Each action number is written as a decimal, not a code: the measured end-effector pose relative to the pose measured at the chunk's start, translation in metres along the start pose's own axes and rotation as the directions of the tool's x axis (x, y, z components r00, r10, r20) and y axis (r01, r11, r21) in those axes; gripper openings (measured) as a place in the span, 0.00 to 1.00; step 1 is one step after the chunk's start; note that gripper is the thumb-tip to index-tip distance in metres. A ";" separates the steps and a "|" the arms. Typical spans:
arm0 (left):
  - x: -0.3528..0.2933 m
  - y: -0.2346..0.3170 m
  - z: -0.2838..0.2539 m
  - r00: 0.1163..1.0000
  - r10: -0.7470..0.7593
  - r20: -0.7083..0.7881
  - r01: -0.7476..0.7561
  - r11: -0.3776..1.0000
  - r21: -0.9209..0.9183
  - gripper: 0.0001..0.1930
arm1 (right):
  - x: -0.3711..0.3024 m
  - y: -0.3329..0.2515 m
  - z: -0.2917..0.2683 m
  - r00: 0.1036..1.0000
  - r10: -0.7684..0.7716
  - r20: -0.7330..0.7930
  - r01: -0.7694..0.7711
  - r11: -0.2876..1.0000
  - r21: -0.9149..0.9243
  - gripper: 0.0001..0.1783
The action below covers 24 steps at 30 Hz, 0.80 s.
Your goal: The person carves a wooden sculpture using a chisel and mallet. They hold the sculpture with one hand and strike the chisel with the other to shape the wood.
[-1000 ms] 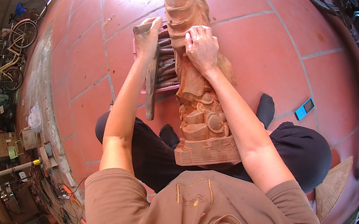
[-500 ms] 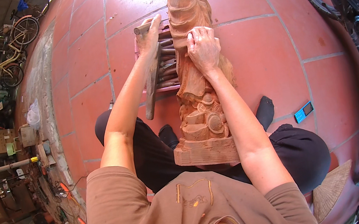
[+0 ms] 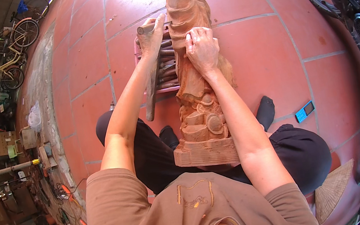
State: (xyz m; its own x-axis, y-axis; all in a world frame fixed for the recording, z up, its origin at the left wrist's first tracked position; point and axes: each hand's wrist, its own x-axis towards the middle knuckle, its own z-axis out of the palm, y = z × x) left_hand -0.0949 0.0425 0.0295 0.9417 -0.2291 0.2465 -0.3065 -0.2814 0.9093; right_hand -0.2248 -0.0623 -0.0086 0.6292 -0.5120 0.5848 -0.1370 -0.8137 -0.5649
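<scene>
In our left grip (image 3: 153,36) we hold the round-ended wooden handle (image 3: 145,29). Our right grip (image 3: 203,49) rests with bent fingers on the carved wooden statue (image 3: 191,82), directly under it; we cannot tell if these fingers enclose something. Near the left grip, toward our body, we see the wooden stick (image 3: 151,99) and the pink basket (image 3: 169,89) with dark tools (image 3: 167,73). Well apart, rightward from both grips, the blue phone (image 3: 304,111) lies on the tiled floor (image 3: 261,53).
</scene>
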 end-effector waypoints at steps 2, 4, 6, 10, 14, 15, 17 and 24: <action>-0.004 0.010 0.004 0.997 -0.003 0.077 0.001 1.000 0.029 0.18 | -0.001 0.006 0.001 1.000 0.002 -0.006 -0.002 1.000 -0.009 0.07; -0.008 0.027 0.006 0.992 -0.022 0.124 0.021 1.000 0.007 0.18 | -0.001 0.011 0.001 1.000 0.002 -0.016 -0.002 1.000 -0.026 0.07; -0.009 0.036 0.003 0.990 -0.050 0.133 0.060 0.996 -0.070 0.18 | -0.001 0.011 0.001 1.000 -0.003 -0.019 0.002 1.000 -0.030 0.07; 0.001 0.024 -0.001 1.000 -0.015 0.020 0.014 1.000 0.019 0.19 | 0.000 0.003 0.002 1.000 -0.009 -0.010 0.008 1.000 -0.022 0.08; -0.001 0.032 0.017 0.990 0.117 0.073 -0.127 0.981 0.146 0.23 | -0.001 0.008 0.002 1.000 -0.006 -0.010 0.006 0.999 -0.039 0.08; -0.001 0.036 0.018 0.994 0.082 0.067 -0.089 0.991 0.099 0.24 | -0.001 0.008 0.002 1.000 0.000 -0.002 0.000 0.999 -0.035 0.08; -0.004 0.042 0.021 0.998 0.012 0.061 -0.012 1.000 0.003 0.25 | -0.001 0.009 0.000 1.000 0.010 0.016 -0.010 1.000 -0.030 0.08; -0.005 0.038 0.015 0.994 0.072 0.077 -0.090 0.962 0.258 0.22 | 0.000 0.004 0.001 1.000 0.008 0.002 -0.008 1.000 -0.028 0.09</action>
State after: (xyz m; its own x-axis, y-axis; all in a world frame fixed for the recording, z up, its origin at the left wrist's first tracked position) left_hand -0.1136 0.0194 0.0580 0.9035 -0.3203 0.2849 -0.4155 -0.4904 0.7661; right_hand -0.2244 -0.0650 -0.0118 0.6300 -0.5176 0.5790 -0.1635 -0.8172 -0.5526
